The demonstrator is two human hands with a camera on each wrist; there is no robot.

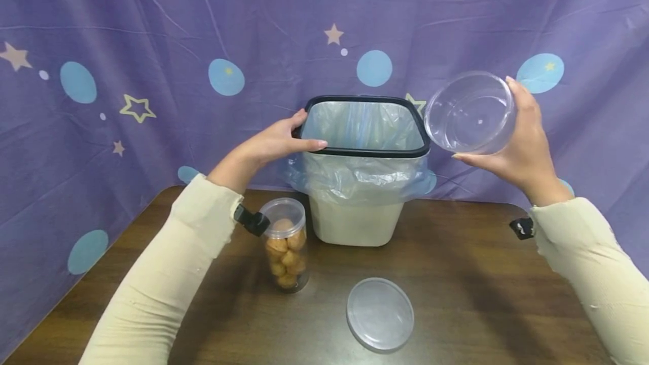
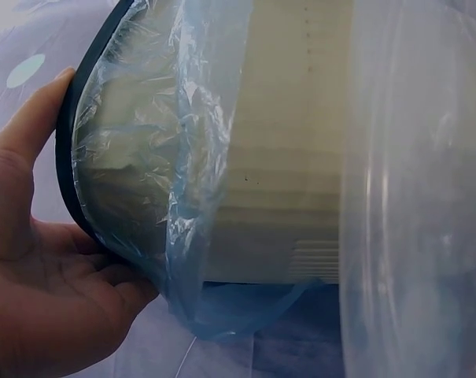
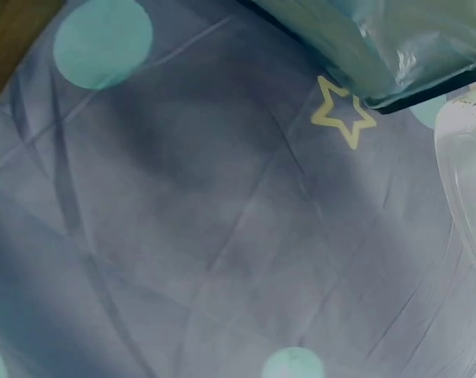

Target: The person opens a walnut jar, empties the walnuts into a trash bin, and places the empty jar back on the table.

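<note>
The table (image 1: 456, 252) has a brown wood-grained top with rounded far corners. A pale, dark-rimmed bin (image 1: 355, 224) stands near its far edge. A clear cylindrical jar (image 1: 286, 246) stands upright to the left and nearer the viewer; a translucent round lid (image 1: 380, 314) lies flat in front, apart from both.

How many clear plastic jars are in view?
2: a raised jar in the right hand, and a jar of brown pieces on the table near the bin. The bin's inner bottom is hidden.
</note>
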